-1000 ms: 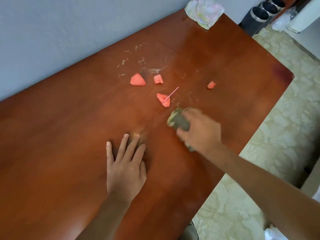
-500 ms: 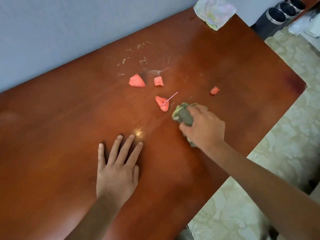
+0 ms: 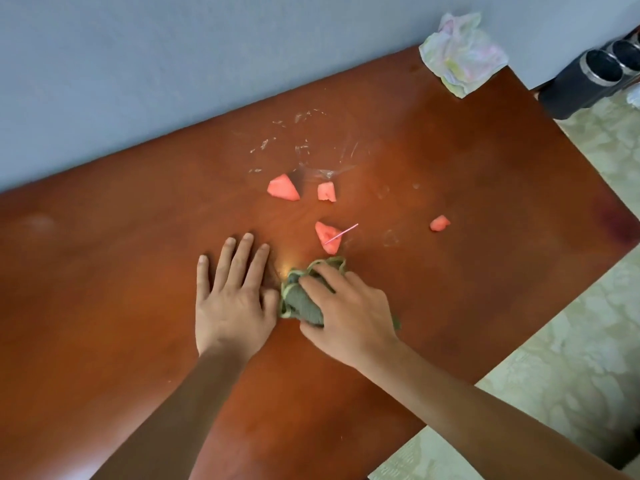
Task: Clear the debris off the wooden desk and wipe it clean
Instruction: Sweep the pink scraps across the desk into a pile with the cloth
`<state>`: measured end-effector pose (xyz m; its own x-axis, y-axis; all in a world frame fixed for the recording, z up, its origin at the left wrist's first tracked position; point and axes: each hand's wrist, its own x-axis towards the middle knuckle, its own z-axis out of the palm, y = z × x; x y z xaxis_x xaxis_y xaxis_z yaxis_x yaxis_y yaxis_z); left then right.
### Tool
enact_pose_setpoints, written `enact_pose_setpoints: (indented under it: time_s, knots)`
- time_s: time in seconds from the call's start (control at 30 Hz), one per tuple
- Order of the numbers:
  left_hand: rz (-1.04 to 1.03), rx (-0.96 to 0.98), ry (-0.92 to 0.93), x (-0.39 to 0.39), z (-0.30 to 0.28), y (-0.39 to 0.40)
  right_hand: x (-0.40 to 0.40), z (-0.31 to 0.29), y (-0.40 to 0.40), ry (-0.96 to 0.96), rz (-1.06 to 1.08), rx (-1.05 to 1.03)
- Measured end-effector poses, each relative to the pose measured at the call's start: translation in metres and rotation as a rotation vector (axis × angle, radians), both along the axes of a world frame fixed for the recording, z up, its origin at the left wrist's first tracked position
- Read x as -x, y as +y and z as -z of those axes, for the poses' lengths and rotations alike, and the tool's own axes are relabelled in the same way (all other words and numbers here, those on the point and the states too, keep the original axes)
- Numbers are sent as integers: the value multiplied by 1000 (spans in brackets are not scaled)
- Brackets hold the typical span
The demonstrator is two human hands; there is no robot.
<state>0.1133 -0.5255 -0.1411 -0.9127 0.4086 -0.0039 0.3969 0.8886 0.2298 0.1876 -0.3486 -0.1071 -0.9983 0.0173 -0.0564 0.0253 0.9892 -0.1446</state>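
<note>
Several pink watermelon pieces lie on the wooden desk: a large wedge, a small chunk, a wedge with a pink pick stuck in it, and a bit off to the right. Whitish smears mark the wood behind them. My right hand grips a bunched green cloth and presses it on the desk, just below the pick wedge. My left hand lies flat on the wood, its thumb side touching the cloth.
A crumpled pale rag sits at the desk's far right corner against the grey wall. Dark cylindrical containers stand on the floor beyond that corner. The desk's right edge drops to a patterned floor.
My right hand has dragged the green cloth leftward and nearer to me, up against my left hand. The left hand stays flat on the desk. The camera view has shifted.
</note>
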Motion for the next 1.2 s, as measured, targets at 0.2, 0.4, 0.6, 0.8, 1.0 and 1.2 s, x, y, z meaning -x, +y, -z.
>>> enact_pose_setpoints:
  time_s: [0.2,0.4,0.6,0.8,1.0,1.2]
  knots:
    - [-26,2,29,1,0,-1,56,-7,8,-40,388,50]
    - [-34,-27,60,2,2,-1,0,-6,2,64,-95,24]
    - [-39,-28,75,1,2,0,-1,-2,84,-18,444,-94]
    - [-37,-29,86,1,3,-2,25,-2,52,55,284,-64]
    - [-40,-41,72,1,0,-2,-13,1,95,16,-306,92]
    - [-51,-47,65,2,-2,0,-64,-3,195,6,318,34]
